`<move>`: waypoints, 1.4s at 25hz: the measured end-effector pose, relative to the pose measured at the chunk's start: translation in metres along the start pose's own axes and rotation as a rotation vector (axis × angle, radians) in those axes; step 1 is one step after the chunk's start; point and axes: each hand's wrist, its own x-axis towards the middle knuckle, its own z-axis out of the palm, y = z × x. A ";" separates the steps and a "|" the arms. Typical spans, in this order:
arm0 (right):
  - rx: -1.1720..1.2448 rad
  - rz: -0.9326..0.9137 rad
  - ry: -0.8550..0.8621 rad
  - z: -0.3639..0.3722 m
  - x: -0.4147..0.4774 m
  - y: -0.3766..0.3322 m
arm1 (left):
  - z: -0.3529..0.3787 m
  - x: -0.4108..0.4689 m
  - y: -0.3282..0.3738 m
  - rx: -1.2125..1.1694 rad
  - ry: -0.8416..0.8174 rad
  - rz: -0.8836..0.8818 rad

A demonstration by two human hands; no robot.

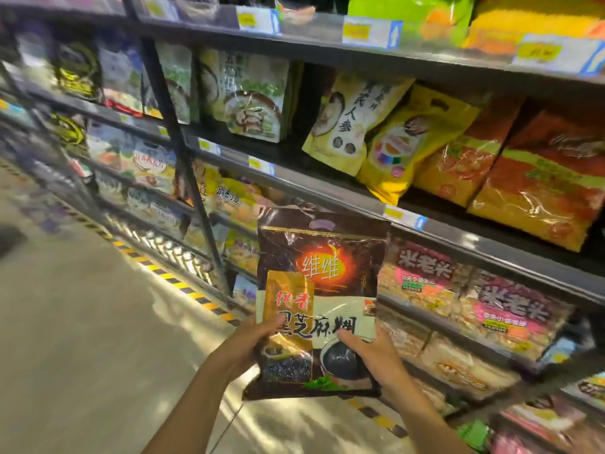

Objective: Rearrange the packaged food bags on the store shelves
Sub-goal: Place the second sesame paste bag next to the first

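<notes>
I hold a dark brown bag of black sesame paste (319, 290) upright in front of the shelves, its printed face toward me. My left hand (248, 342) grips its lower left edge, thumb on the front. My right hand (376, 352) grips the lower right part, thumb over the pictured bowl. Behind the bag, a shelf (458, 234) carries a pale yellow ginseng bag (350, 122), a bright yellow bag (412, 145) leaning left, and orange-red bags (540, 181). A gap of bare shelf lies left of the ginseng bag.
A green-and-white bag (252, 96) stands further left on the same shelf. Pink-labelled snack bags (474, 303) fill the shelf below. A black upright post (176, 132) divides the rack. Yellow-black striped tape (183, 283) marks the floor along the rack base.
</notes>
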 end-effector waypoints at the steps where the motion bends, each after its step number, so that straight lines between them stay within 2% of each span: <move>1: -0.005 0.005 -0.037 0.016 -0.002 -0.001 | -0.017 -0.005 0.007 -0.015 0.011 0.025; 3: -0.004 0.013 -0.097 0.054 -0.004 -0.003 | -0.047 -0.020 0.023 -0.024 0.065 0.079; 8: -0.024 0.007 -0.149 0.165 -0.012 -0.019 | -0.130 -0.064 0.032 -0.055 0.337 0.168; 13: -0.071 0.011 -0.230 0.260 -0.020 -0.037 | -0.214 -0.109 0.032 -0.137 0.459 0.205; 16: -0.069 -0.016 -0.264 0.299 -0.027 -0.046 | -0.253 -0.138 0.039 -0.138 0.448 0.231; 20: -0.050 -0.073 -0.280 0.329 -0.020 -0.054 | -0.291 -0.154 0.031 -0.078 0.297 0.155; 25: -0.078 -0.094 -0.317 0.362 0.012 -0.071 | -0.313 -0.128 0.027 -0.094 0.446 0.152; 29: -0.045 -0.118 -0.311 0.379 0.053 -0.104 | -0.329 -0.092 0.069 -0.098 0.462 0.209; 35: -0.019 -0.214 -0.264 0.384 0.127 -0.184 | -0.337 -0.025 0.170 -0.040 0.443 0.362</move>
